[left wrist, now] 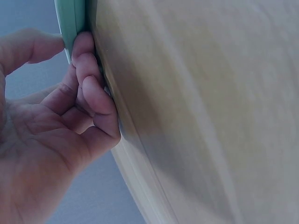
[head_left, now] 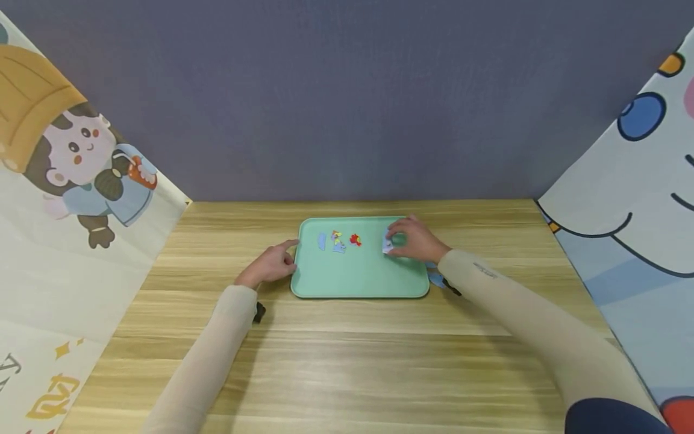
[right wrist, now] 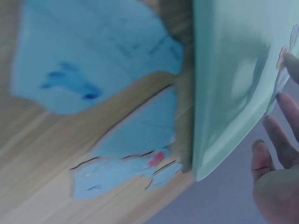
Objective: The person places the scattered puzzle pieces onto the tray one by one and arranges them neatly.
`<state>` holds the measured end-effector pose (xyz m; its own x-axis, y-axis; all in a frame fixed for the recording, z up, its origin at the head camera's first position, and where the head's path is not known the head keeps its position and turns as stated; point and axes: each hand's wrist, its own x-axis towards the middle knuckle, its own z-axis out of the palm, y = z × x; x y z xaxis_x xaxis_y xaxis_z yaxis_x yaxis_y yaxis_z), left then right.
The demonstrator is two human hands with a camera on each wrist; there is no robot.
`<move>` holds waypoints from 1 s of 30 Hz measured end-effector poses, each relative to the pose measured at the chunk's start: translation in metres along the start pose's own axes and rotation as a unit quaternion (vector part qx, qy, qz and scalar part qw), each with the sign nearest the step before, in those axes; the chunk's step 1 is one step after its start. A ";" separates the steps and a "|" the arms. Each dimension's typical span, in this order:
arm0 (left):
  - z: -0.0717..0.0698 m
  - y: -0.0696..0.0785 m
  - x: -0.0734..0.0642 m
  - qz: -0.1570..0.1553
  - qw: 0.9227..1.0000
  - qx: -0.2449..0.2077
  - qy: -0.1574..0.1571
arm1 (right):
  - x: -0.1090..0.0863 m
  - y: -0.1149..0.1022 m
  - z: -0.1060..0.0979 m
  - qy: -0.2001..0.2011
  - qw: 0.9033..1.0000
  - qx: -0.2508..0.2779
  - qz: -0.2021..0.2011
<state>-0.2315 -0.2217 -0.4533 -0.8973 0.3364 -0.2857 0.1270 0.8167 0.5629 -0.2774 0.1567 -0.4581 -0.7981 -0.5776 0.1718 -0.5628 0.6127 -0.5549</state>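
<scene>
My left hand [head_left: 271, 263] is at the left side of the mint-green tray [head_left: 358, 283], thumb and index finger on its rim and the other fingers curled. In the left wrist view, fingertips grip the tray's edge [left wrist: 72, 21] close over the table. Inside the tray at the right, my right hand [head_left: 414, 240] pinches a small pale-blue paper cutout [head_left: 387, 243] between thumb and fingers, partly covering it. To its left in the tray lie a red cutout [head_left: 355, 240], a yellow-and-blue cutout [head_left: 338, 243] and a plain pale-blue strip [head_left: 322, 241].
Several light-blue paper cutouts [right wrist: 135, 126] lie on the wooden table [head_left: 347, 361] just right of the tray, partly under my right forearm in the head view. A dark blue-grey wall [head_left: 347, 102] rises behind the table, with printed cartoon panels [head_left: 81, 157] at both sides.
</scene>
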 end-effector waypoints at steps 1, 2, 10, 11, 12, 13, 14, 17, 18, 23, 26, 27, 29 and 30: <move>0.000 0.000 0.000 0.001 1.000 -0.001 0.001 | 0.003 -0.001 0.001 -0.005 1.000 -0.001 -0.001; 0.000 0.000 0.000 0.002 1.000 -0.001 0.001 | 0.006 -0.002 0.003 -0.012 1.000 -0.002 -0.004; 0.001 0.001 0.001 0.002 1.000 -0.006 -0.002 | 0.023 -0.005 0.012 -0.037 0.999 -0.002 -0.015; 0.001 0.002 0.001 0.001 1.000 -0.006 -0.001 | 0.024 -0.005 0.013 -0.040 0.999 -0.004 -0.013; 0.001 0.002 0.001 0.002 1.000 -0.005 -0.001 | 0.025 -0.005 0.013 -0.043 0.999 -0.005 -0.010; 0.001 0.002 0.001 0.001 1.000 -0.005 -0.001 | 0.027 -0.005 0.014 -0.046 0.999 -0.008 -0.007; 0.001 0.001 0.001 0.001 1.000 -0.005 -0.001 | 0.028 -0.005 0.014 -0.050 0.999 -0.009 -0.004; 0.001 0.001 0.002 0.000 1.000 -0.004 0.000 | 0.031 -0.005 0.015 -0.061 0.998 -0.011 0.003; 0.002 0.000 0.003 -0.001 1.000 -0.004 0.000 | 0.031 -0.006 0.015 -0.065 0.998 -0.010 0.006; 0.001 0.000 0.002 -0.005 1.000 -0.005 0.001 | 0.034 -0.006 0.015 -0.076 0.997 -0.019 0.020; 0.001 0.001 0.001 -0.007 1.000 -0.007 0.001 | 0.035 -0.007 0.016 -0.081 0.996 -0.022 0.026; 0.000 0.001 0.001 -0.007 1.000 -0.008 0.002 | 0.036 -0.007 0.016 -0.083 0.996 -0.022 0.027; 0.000 0.000 0.001 -0.006 1.000 -0.008 0.003 | 0.036 -0.008 0.017 -0.087 0.995 -0.019 0.034; 0.000 -0.001 0.001 -0.005 1.000 -0.008 0.003 | 0.035 -0.009 0.017 -0.088 0.995 -0.015 0.041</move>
<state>-0.2322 -0.2219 -0.4542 -0.9014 0.3252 -0.2858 0.1120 0.8128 0.5717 -0.2972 0.1218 -0.4607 -0.7925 -0.6095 -0.0200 -0.5060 0.6756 -0.5362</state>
